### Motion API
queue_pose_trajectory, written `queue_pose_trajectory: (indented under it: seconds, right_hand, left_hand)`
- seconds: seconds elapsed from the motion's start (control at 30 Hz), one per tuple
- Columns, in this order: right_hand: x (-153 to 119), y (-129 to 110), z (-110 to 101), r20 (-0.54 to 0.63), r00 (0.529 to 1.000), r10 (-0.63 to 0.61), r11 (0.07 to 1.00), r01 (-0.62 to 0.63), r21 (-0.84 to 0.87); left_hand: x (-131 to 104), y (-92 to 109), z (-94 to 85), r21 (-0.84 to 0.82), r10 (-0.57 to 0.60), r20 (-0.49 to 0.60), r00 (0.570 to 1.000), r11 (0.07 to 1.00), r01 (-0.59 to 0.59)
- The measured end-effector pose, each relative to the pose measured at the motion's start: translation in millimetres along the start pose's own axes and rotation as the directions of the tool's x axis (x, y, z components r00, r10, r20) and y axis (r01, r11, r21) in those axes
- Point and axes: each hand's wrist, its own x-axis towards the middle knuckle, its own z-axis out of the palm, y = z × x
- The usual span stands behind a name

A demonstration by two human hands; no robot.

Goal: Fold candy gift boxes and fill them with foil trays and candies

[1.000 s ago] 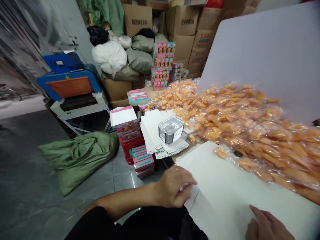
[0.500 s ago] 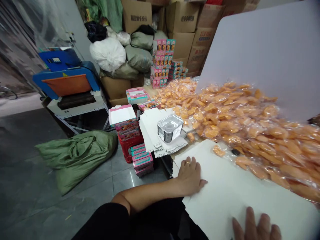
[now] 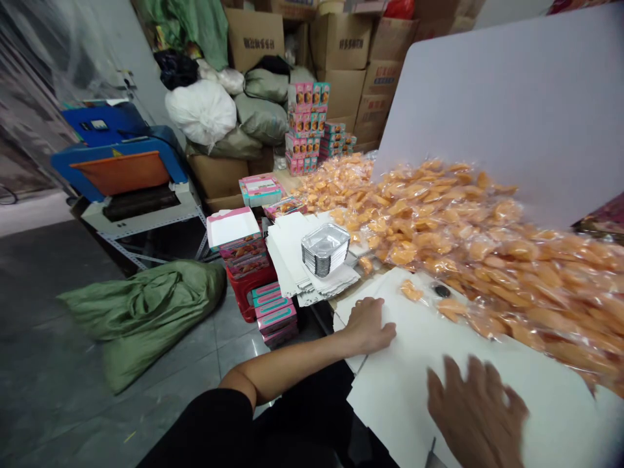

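Note:
White card sheets point(image 3: 414, 383) lie in an overlapping layer on the table in front of me. My left hand point(image 3: 366, 327) rests on their left edge, thumb apart from bent fingers, with nothing visibly gripped. Over the nearer part of the sheets is my right hand point(image 3: 475, 409), open with spread fingers and blurred by motion. Clear-wrapped orange pieces point(image 3: 439, 240) are heaped along the far side, a few lying on the sheets. Beside them sits a small black round object point(image 3: 442, 290). A stack of foil trays point(image 3: 325, 250) stands on more white sheets point(image 3: 287, 253) beyond my left hand.
Pink and teal boxes point(image 3: 244, 244) are stacked on a red stool point(image 3: 244, 292); more boxes point(image 3: 275, 312) stand on the floor. A green sack point(image 3: 151, 312) lies at left, near a blue machine point(image 3: 117, 156). A large white panel point(image 3: 497, 117) rises behind the heap.
My right hand has moved forward and left over the sheets, so more of it shows. My left hand's fingers are more bent and turned rightward. The view has shifted slightly.

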Motion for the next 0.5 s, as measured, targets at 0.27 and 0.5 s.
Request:
queue_pose_trajectory:
  seconds: [0.27,0.5]
  right_hand:
    - [151.8,-24.0,79.4,0.033,0.964,-0.265,0.945,0.252,0.21]
    - [131.6,86.3,47.2,0.32,0.948,0.004,0.995,-0.037,0.097]
  left_hand:
    - [-5.7,-17.2,34.8,0.199,0.12,0.0,0.993,0.973,-0.117]
    - [17.9,-42.7,39.1,0.14,0.205,-0.179,0.962,0.973,-0.182]
